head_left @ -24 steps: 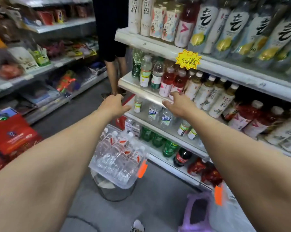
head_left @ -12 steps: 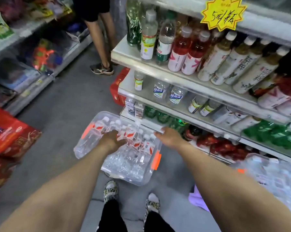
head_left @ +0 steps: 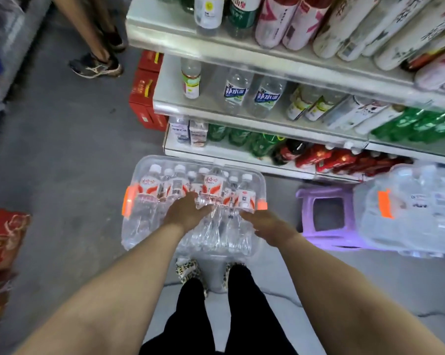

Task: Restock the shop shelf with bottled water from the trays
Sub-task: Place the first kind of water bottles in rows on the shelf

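A clear plastic tray (head_left: 144, 162) with orange latches sits low in front of me, packed with red-and-white labelled water bottles (head_left: 149, 188). My left hand (head_left: 188, 212) reaches into its middle, and its fingers curl round one bottle (head_left: 212, 187) lying on top of the others. My right hand (head_left: 263, 225) lies palm down at the tray's right side, its fingertips hidden among the bottles. Above, the second shelf (head_left: 216, 115) holds a few blue-labelled water bottles (head_left: 235, 93) with bare room on its left.
A second clear tray of water (head_left: 408, 213) rests on a purple stool (head_left: 323, 216) to the right. Red cartons (head_left: 144, 98) stand at the shelf's left end, more red boxes (head_left: 3, 237) lie at far left. Another person's feet (head_left: 95, 67) stand in the aisle behind.
My view has dropped from the shelves to the tray. Both hands came down from shelf height into the tray, and my left hand has closed on a bottle.
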